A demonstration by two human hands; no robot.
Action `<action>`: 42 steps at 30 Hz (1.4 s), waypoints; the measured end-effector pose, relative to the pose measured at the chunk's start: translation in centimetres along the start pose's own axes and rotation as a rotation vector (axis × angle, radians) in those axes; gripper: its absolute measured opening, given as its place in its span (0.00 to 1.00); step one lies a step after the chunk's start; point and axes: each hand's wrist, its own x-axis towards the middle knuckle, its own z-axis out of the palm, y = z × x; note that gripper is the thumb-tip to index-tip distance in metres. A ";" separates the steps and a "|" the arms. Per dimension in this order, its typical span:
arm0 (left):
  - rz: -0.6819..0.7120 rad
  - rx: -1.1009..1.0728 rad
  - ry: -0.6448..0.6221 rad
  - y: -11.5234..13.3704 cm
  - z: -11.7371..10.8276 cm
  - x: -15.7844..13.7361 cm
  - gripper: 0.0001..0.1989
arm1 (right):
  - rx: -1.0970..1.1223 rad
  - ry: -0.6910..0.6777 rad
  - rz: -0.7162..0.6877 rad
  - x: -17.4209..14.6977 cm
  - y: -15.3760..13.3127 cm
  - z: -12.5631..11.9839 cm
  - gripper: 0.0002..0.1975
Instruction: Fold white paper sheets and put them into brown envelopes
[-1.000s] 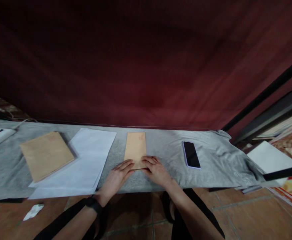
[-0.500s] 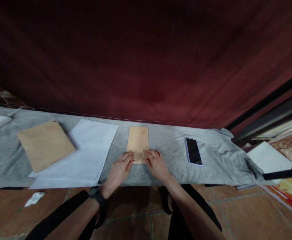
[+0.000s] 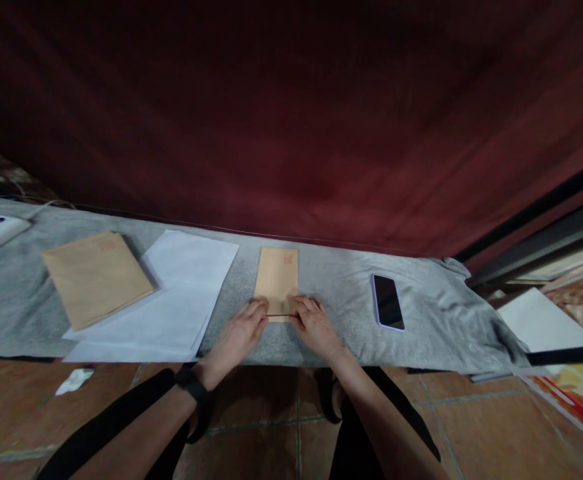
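Gripping narrowly, left hand (image 3: 242, 333) and right hand (image 3: 316, 328) pinch the near end of the brown envelope (image 3: 277, 280), midway along the grey cloth (image 3: 338, 283), fingers now curled, no longer flat, apparently steadying it.

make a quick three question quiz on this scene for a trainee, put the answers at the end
1. True or false: the phone lies on top of the white sheets.

2. Multiple choice: the brown envelopes at the left partly overlap
a) the phone
b) the white sheets
c) neither

3. Fill the gap: the left hand and right hand touch the single envelope at its ____ end, seen from the person.

Key
1. False: it lies on the grey cloth, to the right of the single envelope.
2. b
3. near
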 end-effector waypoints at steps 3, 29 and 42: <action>0.061 0.064 -0.033 0.5 -0.1 -0.3 0.19 | 0.003 0.006 -0.011 0.2 0.2 -0.1 0.12; 0.210 0.060 -0.149 1.7 -1.3 -1.3 0.21 | -0.188 -0.235 -0.165 12.8 2.4 1.8 0.27; 0.182 0.029 -0.196 2.1 -1.7 -0.9 0.21 | -0.133 -0.304 -0.234 11.8 0.8 3.3 0.28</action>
